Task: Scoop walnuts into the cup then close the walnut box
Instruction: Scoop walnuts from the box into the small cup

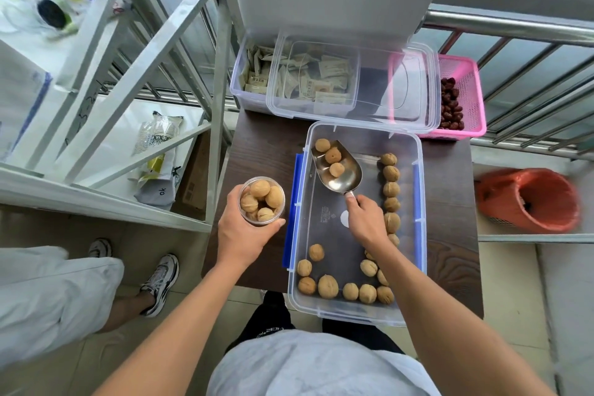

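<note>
A clear plastic cup (278, 212) holding several walnuts is gripped by my left hand (239, 233), just left of the walnut box. The clear walnut box (419, 190) with blue latches lies open on a dark wooden table (260, 151). Loose walnuts (391, 190) line its right side and near end. My right hand (364, 219) holds the handle of a metal scoop (345, 175) inside the box. Two walnuts sit in the scoop and a third rests at its far tip. The box's clear lid (369, 96) lies across the containers behind it.
Behind the box stand a clear bin of paper packets (254, 74) and a pink basket of red dates (466, 93). A metal shelf frame (180, 42) rises on the left, a railing at the back. An orange-lined bin (530, 199) sits right. Another person's legs (80, 283) stand lower left.
</note>
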`<state>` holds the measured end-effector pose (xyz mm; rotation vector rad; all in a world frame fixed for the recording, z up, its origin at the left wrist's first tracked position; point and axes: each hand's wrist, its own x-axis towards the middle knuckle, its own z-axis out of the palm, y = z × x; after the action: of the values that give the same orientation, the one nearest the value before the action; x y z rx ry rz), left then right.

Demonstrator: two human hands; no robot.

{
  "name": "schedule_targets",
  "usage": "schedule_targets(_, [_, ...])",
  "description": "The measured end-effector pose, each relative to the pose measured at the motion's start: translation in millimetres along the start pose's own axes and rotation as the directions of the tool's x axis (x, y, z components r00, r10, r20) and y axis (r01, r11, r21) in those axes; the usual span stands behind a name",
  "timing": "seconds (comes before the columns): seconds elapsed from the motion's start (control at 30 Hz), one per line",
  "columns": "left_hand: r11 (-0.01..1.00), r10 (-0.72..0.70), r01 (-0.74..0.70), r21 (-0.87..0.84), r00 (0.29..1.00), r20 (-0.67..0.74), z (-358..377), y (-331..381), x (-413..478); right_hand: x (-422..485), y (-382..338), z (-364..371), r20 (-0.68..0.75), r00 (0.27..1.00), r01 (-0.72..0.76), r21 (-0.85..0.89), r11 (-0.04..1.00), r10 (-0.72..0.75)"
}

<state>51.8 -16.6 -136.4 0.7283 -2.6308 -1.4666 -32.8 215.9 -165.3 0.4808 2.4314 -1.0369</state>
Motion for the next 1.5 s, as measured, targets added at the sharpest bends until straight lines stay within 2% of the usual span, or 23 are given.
schedule_targets(0.23, [0.999,-0.030,0.031,-0.017,0.998,0.051,-5.6,-0.9,-0.7,-11.5,12.3,-11.0,-0.034,0.996,0.083,0.155,0.984,-0.079])
schedule_targets(0.4, [0.999,-0.050,0.052,-0.018,0.995,0.085,-7.7,-1.4,-0.6,-27.4,20.4,-25.4,-0.054,0.990,0.137,0.180,0.974,-0.130])
schedule_targets(0.63, [1.000,-0.026,0.026,0.004,0.997,0.075,-8.5,10.3,-1.7,-66.9,-2.0,-73.7,0.159,0.961,0.218,0.058,0.974,-0.225])
schedule_targets(0.73, [1.000,-0.024,0.024,-0.003,0.997,0.078,-8.3,15.5,-1.7,-83.1,-15.9,-95.2,0.261,0.927,0.274,0.013,0.962,-0.268])
schedule_targets(0.9, [1.000,-0.008,0.007,0.015,0.995,0.100,-5.4,22.7,-1.0,-100.6,-49.3,-113.8,0.399,0.855,0.425,-0.175,0.888,-0.331])
schedule_targets(1.1, [1.000,0.013,-0.012,-0.007,0.995,0.100,-7.8,27.2,-2.2,-103.1,-85.5,-113.5,0.443,0.840,0.494,-0.380,0.782,-0.315])
schedule_targets(1.3, [1.000,0.000,0.002,-0.022,0.993,0.116,-10.6,26.6,-3.1,-101.5,-100.3,-114.5,0.463,0.831,0.509,-0.405,0.760,-0.310])
schedule_targets(1.5, [1.000,0.002,-0.001,-0.012,0.994,0.111,-8.8,23.3,-2.6,-106.9,-106.7,-129.7,0.424,0.862,0.478,-0.494,0.727,-0.278])
